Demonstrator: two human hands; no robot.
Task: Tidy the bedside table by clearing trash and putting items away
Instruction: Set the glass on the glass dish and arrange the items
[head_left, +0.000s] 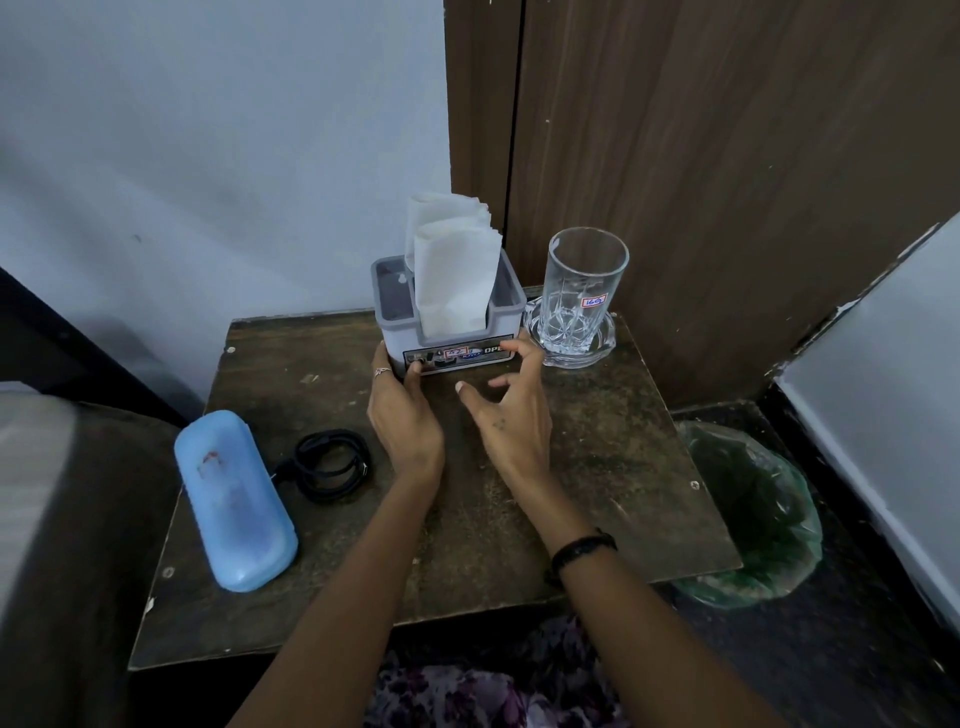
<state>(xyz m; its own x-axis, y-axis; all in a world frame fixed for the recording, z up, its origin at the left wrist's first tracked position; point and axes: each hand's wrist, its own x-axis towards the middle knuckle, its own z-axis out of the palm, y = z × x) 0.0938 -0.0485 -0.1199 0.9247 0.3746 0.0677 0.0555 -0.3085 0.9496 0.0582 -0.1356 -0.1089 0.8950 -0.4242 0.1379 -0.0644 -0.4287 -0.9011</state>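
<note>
Tissue holder (449, 317) sits at the bedside table's (597, 467) back edge, glass (584, 291) just right of it — your left hand (402, 415) grips its left corner, right hand (511, 410) spread loose, fingertips touching. Square it gently — don't bump the glass.

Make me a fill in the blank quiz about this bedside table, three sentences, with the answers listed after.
1. The clear drinking glass stands in a glass ____ at the table's back right.
2. The coiled black cable lies just right of the ____ spectacle case.
3. Both hands, left hand and right hand, are at the grey holder stuffed with white ____.

Answers: ashtray; blue; tissues
</note>
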